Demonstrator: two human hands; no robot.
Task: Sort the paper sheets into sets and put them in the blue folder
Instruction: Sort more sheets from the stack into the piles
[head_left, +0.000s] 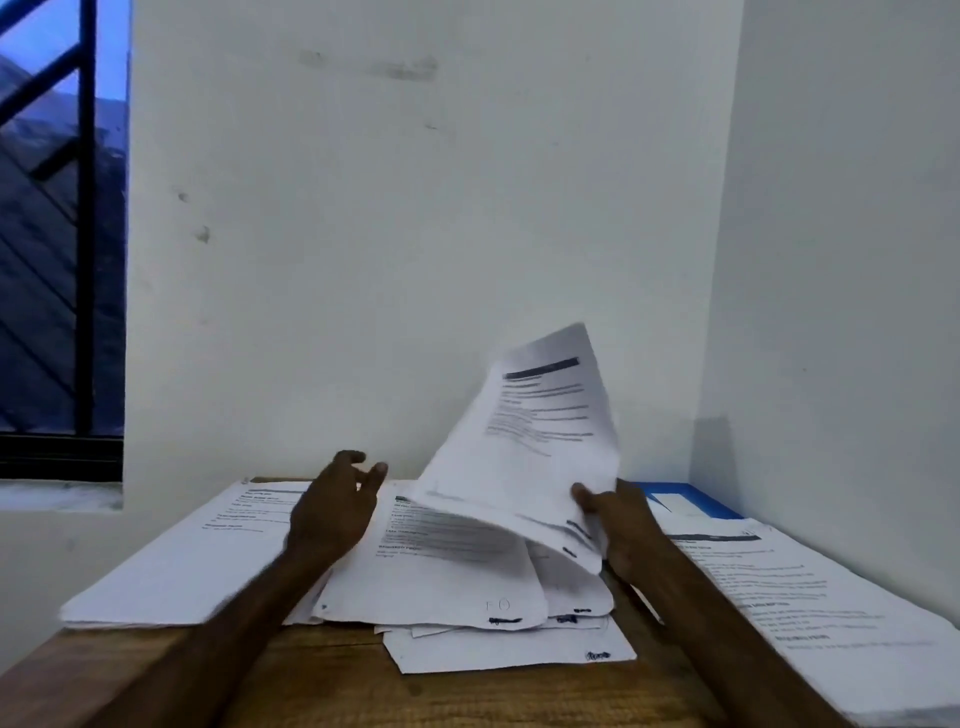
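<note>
Wooden surface (332, 675) under my arms carries 3 groups of paper: a flat left stack (197, 561), a loose middle pile (457, 577) with its sheets fanned and skewed, and a right stack (779, 597) running along the side wall. The blue folder (696, 501) lies flat in the far right corner, just behind the right stack, with nothing filed in it that I can see.

My right hand (621, 525) is clamped on the lower right edge of the lifted sheets (540, 431), thumb in front. They rise from the middle pile, bow over and stand tilted toward the wall. My left hand (332, 512) holds nothing, its fingers apart and relaxed, above the gap between the left stack and the middle pile. I cannot tell whether it touches paper.

I judge the sorting well short of done. The risks come from my grip: holding a bent bundle by 1 edge lets sheets slide out or crease. I cannot tell how many I hold, so a page of the wrong set may ride along. With my left hand not pressing down, the skewed pile beneath could be dragged toward the front edge.
</note>
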